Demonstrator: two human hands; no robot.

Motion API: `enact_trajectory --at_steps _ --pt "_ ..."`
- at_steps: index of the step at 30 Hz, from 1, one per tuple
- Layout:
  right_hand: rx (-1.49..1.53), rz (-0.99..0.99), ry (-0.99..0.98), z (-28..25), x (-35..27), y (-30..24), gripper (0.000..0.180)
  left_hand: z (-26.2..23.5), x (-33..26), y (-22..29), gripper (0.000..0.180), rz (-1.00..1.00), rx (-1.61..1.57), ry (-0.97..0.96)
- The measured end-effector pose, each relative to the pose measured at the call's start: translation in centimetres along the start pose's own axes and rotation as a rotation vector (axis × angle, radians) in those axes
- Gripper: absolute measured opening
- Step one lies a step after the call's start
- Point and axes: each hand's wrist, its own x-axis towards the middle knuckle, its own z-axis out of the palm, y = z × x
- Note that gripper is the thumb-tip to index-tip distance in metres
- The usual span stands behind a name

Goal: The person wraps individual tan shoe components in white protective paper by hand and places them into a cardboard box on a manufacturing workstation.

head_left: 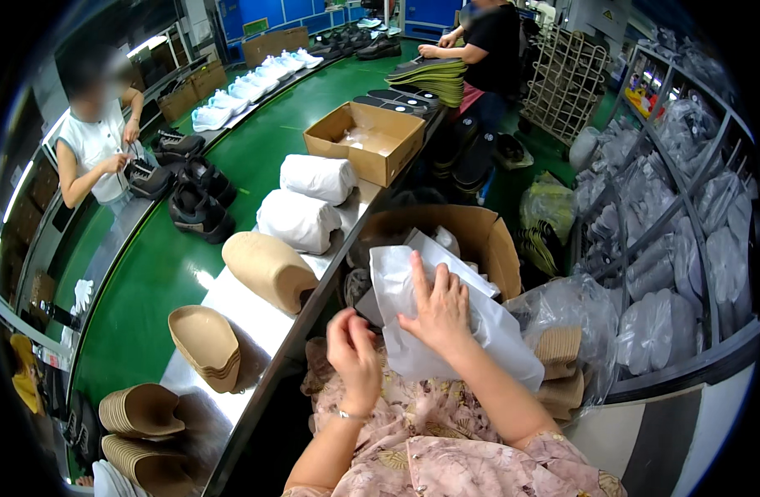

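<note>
So, white paper (500, 335) is located above the lap, just in front of an open cardboard box (500, 248) with its far end overlapping the box contents. It is covered by the right hand (440, 308): fingers extended and spread on the top face, nothing clenched. The left hand (353, 358) is held just beside the paper's left edge, fingers curled in; whether anything is pinched there cannot be told.

Right of the paper, brown moulded inserts (558, 352) are stacked, partly covered by a clear plastic bag (591, 311). To the left, a metal ledge (260, 335) is occupied by more tan moulded forms (268, 269), nested in places, two white-wrapped bundles (318, 180) and a shallow carton (405, 157).

Beyond it, dark shoes (200, 211) are set on a green belt (140, 306); white shoes (243, 91) are lined up along the far side. A dark shoe is handled by a co-worker (98, 153) at far left. Stacked insoles (434, 79) are attended by a second person (492, 50). Bagged items are racked on metal shelving (687, 190) at right.
</note>
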Motion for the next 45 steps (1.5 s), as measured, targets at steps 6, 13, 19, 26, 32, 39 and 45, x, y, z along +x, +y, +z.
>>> enact_trajectory --at_steps 6,13,19,26,32,39,45 --pt "0.082 0.077 0.135 -0.3 0.8 -2.4 0.105 1.3 -3.0 -4.3 0.06 -0.234 -0.34 -0.454" --pt "0.549 0.008 0.102 -1.4 0.5 -3.4 0.103 1.6 -1.9 -5.4 0.072 -0.233 -0.689 -0.406" --pt "1.272 -0.015 -0.358 -2.7 0.3 1.0 0.056 0.1 -2.1 -4.1 0.037 -0.351 -0.699 -0.246" --pt "1.765 0.395 -0.528 -0.5 -2.8 2.3 0.047 -1.7 -0.6 -3.1 0.045 -0.477 -0.782 -0.403" --pt "2.127 0.531 -0.605 -0.5 -4.2 1.6 0.037 -3.3 0.4 -2.3 0.084 -0.571 -0.939 -0.698" --pt "2.141 0.702 -0.503 -3.3 -3.8 -1.1 0.04 -3.7 0.3 -2.2 0.097 -0.609 -1.097 -0.703" --pt "2.126 0.685 -0.279 -2.6 -3.3 -1.2 0.032 -2.4 0.2 -1.7 0.088 -0.655 -1.017 -0.598"
